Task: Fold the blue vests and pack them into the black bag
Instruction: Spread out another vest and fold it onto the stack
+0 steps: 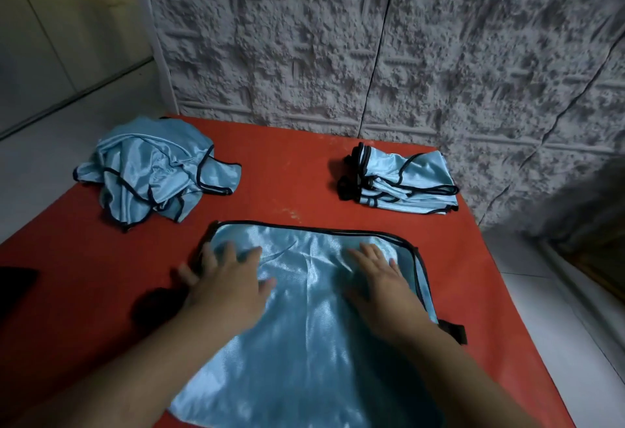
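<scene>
- Folded stack (406, 180) sits far right on the red table (287, 170); crumpled pile (152, 170) far left is not yet folded.
- Bag: dark shape at left edge, can't confirm. Nothing looks packed.
- Current vest (304, 309) lies flat at near centre, long axis running away from the person, black-trimmed edge at far end.
- Left hand (226, 278) and right hand (378, 275): fingers spread, palms flat on vest, gripping nothing.
</scene>
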Demonstrator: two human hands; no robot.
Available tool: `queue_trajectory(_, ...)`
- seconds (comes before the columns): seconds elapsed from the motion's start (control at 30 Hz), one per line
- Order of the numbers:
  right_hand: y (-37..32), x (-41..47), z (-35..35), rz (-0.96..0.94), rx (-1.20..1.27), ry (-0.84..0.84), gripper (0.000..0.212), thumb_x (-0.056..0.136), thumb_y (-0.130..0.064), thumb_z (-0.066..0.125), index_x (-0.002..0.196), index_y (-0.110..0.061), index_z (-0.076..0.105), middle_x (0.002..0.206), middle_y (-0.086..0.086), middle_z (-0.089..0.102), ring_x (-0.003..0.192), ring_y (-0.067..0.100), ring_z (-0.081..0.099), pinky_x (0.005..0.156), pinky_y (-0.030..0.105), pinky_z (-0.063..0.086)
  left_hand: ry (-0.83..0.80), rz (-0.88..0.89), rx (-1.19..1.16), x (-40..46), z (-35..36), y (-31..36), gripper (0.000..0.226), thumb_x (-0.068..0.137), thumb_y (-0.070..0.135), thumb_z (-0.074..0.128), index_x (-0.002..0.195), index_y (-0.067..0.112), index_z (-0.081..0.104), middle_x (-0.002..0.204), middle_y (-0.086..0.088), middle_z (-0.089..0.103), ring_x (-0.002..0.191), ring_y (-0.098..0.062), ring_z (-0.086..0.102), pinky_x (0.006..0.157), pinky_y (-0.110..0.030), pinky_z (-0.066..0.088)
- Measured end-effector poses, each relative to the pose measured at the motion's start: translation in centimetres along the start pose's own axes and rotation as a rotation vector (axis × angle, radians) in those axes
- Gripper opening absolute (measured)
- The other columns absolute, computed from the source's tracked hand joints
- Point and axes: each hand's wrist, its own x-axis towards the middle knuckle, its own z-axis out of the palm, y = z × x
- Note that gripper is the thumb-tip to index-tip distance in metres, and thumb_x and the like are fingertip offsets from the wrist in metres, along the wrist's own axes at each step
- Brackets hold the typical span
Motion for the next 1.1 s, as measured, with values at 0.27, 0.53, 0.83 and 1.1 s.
queue_trajectory(0.27, 3.7, -2.2, 0.1, 0.213, -0.257, -0.029, 0.072, 0.099, -0.067, 0.008, 0.162, -0.033, 0.0, 0.17, -0.005, -0.005, 0.155, 0.013, -0.015, 0.125, 0.044, -0.009, -0.018, 0.022, 0.095, -1.0, 3.5, -0.9, 0.072, 0.09, 0.077, -0.002, 0.15, 0.047, -0.03, 0.167, -0.009, -0.021, 0.151, -0.042, -0.024, 0.116, -0.07, -0.01)
queue_trajectory(0.53, 4.6, -5.2, -1.7, 0.428, -0.28, -0.043, 0.077, 0.098, -0.068, 0.023, 0.161, -0.025, 0.009, 0.17, -0.003, 0.005, 0.156, 0.015, -0.003, 0.124, 0.057, 0.006, 0.013, 0.328, 0.14, 4.2, 2.0, -0.6, 0.074, 0.087, 0.079, -0.001, 0.152, 0.051, -0.022, 0.17, -0.006, -0.01, 0.153, -0.032, -0.022, 0.117, -0.069, -0.009)
queue_trajectory(0.83, 4.3, 0.0, -2.4, 0.138, -0.187, -0.038, 0.075, 0.101, -0.058, 0.041, 0.162, -0.032, 0.006, 0.17, -0.001, -0.005, 0.156, 0.019, -0.011, 0.126, 0.052, -0.001, -0.143, 0.018, 0.14, -7.3, 1.7, 6.4, 0.086, 0.091, 0.079, 0.012, 0.159, 0.032, -0.009, 0.168, -0.013, -0.008, 0.151, -0.045, -0.01, 0.11, -0.076, -0.001)
queue_trajectory(1.1, 5.4, -2.4, -1.1, 0.271, -0.235, -0.036, 0.065, 0.099, -0.067, 0.018, 0.158, -0.039, 0.011, 0.17, -0.005, 0.001, 0.156, 0.019, -0.003, 0.125, 0.049, 0.004, -0.068, 0.188, 0.172, -4.2, 4.5, 2.6, 0.081, 0.078, 0.085, -0.008, 0.148, 0.05, -0.031, 0.165, -0.006, -0.028, 0.149, -0.041, -0.027, 0.11, -0.076, -0.011)
